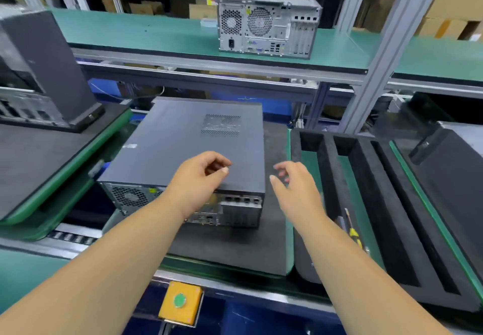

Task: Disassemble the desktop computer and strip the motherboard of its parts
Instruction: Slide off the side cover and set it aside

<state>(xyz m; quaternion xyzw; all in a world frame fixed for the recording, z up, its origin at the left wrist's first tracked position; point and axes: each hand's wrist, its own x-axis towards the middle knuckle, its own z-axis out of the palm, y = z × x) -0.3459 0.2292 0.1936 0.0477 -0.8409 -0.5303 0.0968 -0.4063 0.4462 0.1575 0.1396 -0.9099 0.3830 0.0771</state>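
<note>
A dark grey desktop computer (188,146) lies on its side on a black foam pad (235,245), side panel up and rear ports toward me. My left hand (198,177) hovers over the near edge of that panel with fingers loosely curled, holding nothing. My right hand (295,185) hangs just off the case's right near corner, fingers relaxed and empty. Whether either hand touches the case is unclear.
A second computer (269,24) stands on the green upper shelf. Another dark case (44,73) sits on the pad at left. A black foam tray with long slots (379,204) lies at right, a yellow-handled screwdriver (352,230) in it. A yellow button box (180,302) sits on the bench front.
</note>
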